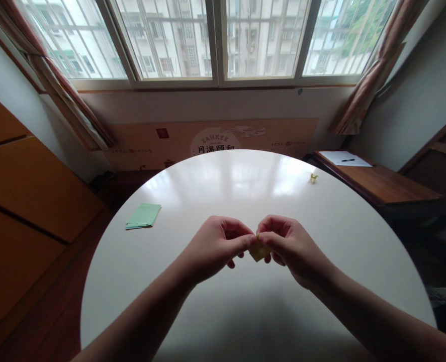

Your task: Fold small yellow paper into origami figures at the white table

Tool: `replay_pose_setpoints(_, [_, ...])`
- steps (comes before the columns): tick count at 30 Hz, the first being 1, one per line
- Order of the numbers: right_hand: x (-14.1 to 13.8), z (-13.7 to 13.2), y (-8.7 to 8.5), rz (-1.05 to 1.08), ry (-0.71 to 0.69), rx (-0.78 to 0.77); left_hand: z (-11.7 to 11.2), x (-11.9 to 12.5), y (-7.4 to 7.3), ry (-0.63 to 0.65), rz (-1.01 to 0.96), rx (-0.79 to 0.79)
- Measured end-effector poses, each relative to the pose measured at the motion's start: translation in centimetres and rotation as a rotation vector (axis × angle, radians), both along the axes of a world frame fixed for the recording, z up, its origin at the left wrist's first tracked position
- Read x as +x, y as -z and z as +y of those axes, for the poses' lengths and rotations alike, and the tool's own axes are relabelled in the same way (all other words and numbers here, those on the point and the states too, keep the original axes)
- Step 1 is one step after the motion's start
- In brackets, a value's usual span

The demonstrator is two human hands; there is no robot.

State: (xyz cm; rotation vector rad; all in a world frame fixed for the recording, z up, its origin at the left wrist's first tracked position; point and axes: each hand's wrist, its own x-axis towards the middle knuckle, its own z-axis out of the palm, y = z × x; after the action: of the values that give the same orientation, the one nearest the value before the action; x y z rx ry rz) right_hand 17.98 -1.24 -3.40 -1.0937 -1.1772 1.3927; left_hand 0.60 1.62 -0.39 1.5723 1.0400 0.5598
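My left hand and my right hand meet above the middle of a round white table. Both pinch a small folded piece of yellow paper between fingertips and thumbs. The paper hangs just above the tabletop, and the fingers cover most of it. A tiny folded yellow paper figure stands on the table at the far right.
A small stack of green paper sheets lies on the table's left side. A wooden side table on the right carries a white sheet and a pen. Wooden cabinets stand at the left, and a wide window fills the back wall.
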Motion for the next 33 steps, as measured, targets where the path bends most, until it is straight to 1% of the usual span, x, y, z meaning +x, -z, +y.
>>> replay_pose_setpoints(4, [-0.1,0.0,0.1,-0.012,0.006,0.007,-0.2,0.2,0.1,-0.005,0.035,0.050])
replay_pose_setpoints(7, [0.2,0.1,0.0,-0.049,-0.018,-0.011,-0.2,0.1,0.3,-0.018,0.025,0.100])
replay_pose_setpoints(10, [0.5,0.3,-0.3,-0.024,-0.048,-0.030,0.1,-0.1,0.4,-0.099,-0.059,0.121])
replay_pose_setpoints(14, [0.5,0.2,-0.2,-0.015,-0.124,0.001,0.2,0.0,0.4,-0.230,-0.244,0.092])
replay_pose_setpoints(17, [0.2,0.0,0.3,-0.017,-0.164,0.027,0.0,0.4,0.4,-0.262,-0.303,0.074])
replay_pose_setpoints(20, [-0.1,-0.1,0.5,0.019,-0.133,0.047,-0.2,0.6,0.6,-0.268,-0.295,0.089])
replay_pose_setpoints(25, [0.2,0.0,0.3,0.071,-0.065,0.051,-0.1,0.5,1.0,-0.228,-0.262,0.121])
replay_pose_setpoints(28, [0.5,0.1,0.2,0.099,-0.035,0.059,0.0,0.1,0.7,-0.132,-0.192,0.134])
replay_pose_setpoints(31, [0.8,0.3,0.1,0.103,-0.024,0.088,0.1,-0.3,0.0,-0.011,-0.125,0.106])
replay_pose_setpoints(33, [0.9,0.3,0.0,0.072,-0.023,0.106,0.1,-0.5,-0.3,0.016,-0.135,0.061])
